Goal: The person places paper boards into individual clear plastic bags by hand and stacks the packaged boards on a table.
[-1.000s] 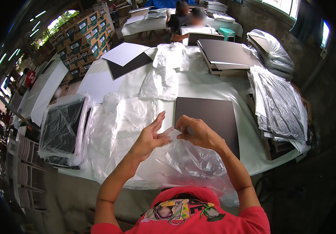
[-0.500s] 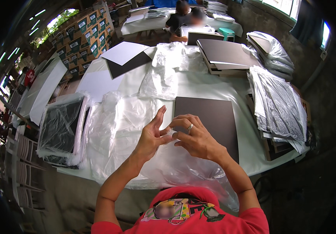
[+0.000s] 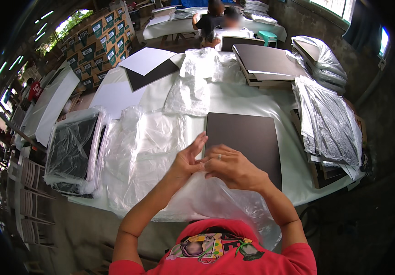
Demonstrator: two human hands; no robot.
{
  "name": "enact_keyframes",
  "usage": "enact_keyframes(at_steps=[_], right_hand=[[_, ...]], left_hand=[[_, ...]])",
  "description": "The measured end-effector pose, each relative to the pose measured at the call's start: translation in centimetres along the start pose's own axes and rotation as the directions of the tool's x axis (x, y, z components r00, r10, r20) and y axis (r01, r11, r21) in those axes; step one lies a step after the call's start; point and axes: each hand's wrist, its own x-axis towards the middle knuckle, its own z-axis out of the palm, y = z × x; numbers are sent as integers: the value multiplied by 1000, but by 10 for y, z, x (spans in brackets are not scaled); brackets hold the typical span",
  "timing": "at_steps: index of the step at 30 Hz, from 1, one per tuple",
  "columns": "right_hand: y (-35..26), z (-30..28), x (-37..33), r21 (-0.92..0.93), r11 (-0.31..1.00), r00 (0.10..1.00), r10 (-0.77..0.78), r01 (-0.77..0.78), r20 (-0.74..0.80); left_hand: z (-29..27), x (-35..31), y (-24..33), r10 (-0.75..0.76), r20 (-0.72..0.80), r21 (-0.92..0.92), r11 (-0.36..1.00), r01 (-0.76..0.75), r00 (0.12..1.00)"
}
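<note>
My left hand point(image 3: 186, 159) and my right hand point(image 3: 235, 167) meet above the near edge of the table. A clear plastic bag point(image 3: 206, 195) hangs below them, its edge pinched where the thumbs come together. The left fingers point upward above that pinch, while the right fingers curl over and partly hide it; a ring shows on the right hand. Just beyond the right hand lies a dark brown flat board point(image 3: 245, 137). More clear plastic bags point(image 3: 145, 142) are spread flat to the left of my hands.
Plastic-wrapped dark boards point(image 3: 74, 151) are at the left edge. On the right stand wrapped stacks point(image 3: 328, 123) and brown boards point(image 3: 271, 62). White sheets point(image 3: 147, 62) lie farther back. Patterned cartons point(image 3: 99, 46) are piled behind, and people point(image 3: 211, 23) sit at the far end.
Both hands have shifted slightly toward me and closer together. The left fingers have tipped to the right, and the right fingers have curled further, slightly blurred. The bag stays below the hands.
</note>
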Motion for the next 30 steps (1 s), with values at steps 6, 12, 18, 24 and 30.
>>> enact_keyframes(at_steps=[6, 12, 18, 24, 30], right_hand=[[3, -40, -8, 631, 716, 838, 513, -297, -187], [20, -12, 19, 321, 857, 826, 492, -404, -276], [68, -64, -44, 283, 801, 722, 248, -528, 646], [79, -56, -61, 788, 513, 865, 500, -341, 49], [118, 3, -114, 942, 327, 878, 469, -75, -93]], left_hand=[[-66, 3, -68, -311, -219, 447, 811, 378, 925], [26, 23, 16, -275, 242, 422, 893, 154, 930], [2, -2, 39, -8, 204, -228, 972, 55, 979], [-10, -3, 22, 526, 406, -803, 596, 17, 747], [0, 17, 13, 637, 430, -875, 468, 122, 640]])
